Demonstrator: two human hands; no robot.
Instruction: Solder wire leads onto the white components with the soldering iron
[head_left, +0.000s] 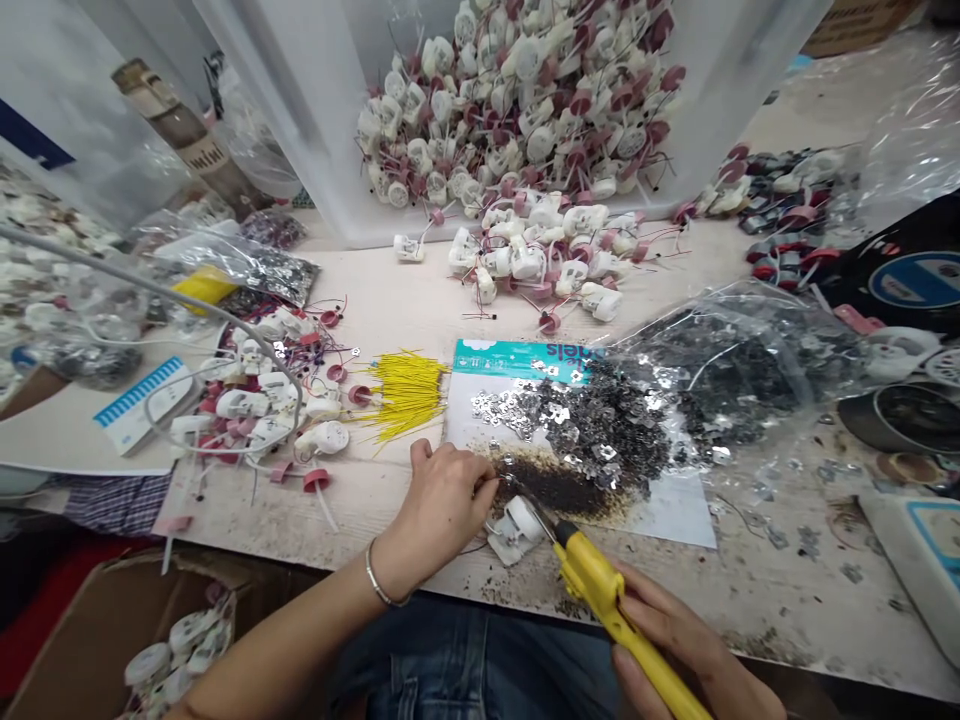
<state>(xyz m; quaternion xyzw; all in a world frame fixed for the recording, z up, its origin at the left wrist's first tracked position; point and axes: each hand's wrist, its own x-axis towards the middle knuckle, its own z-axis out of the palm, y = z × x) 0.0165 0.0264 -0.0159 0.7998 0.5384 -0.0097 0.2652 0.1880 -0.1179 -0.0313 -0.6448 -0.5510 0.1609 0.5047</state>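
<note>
My right hand (667,640) is shut around the handle of a yellow soldering iron (592,585), whose metal tip reaches up and left to a small white plastic part (514,530) on the table. My left hand (439,505) hangs just above that part, with curled fingers beside a dark granular heap (547,480). Whatever its fingertips may hold is hidden. Silvery metal pieces (600,430) lie on the heap, over a white sheet (667,510). A bundle of yellow wires (401,395) lies left of the sheet.
Behind stands a translucent plastic bin (337,130) heaped with white parts with red discs and wires. Similar parts are scattered on the pale table (420,290). A plastic bag of metal pieces (742,385) lies right, and a cardboard box (112,630) sits low left.
</note>
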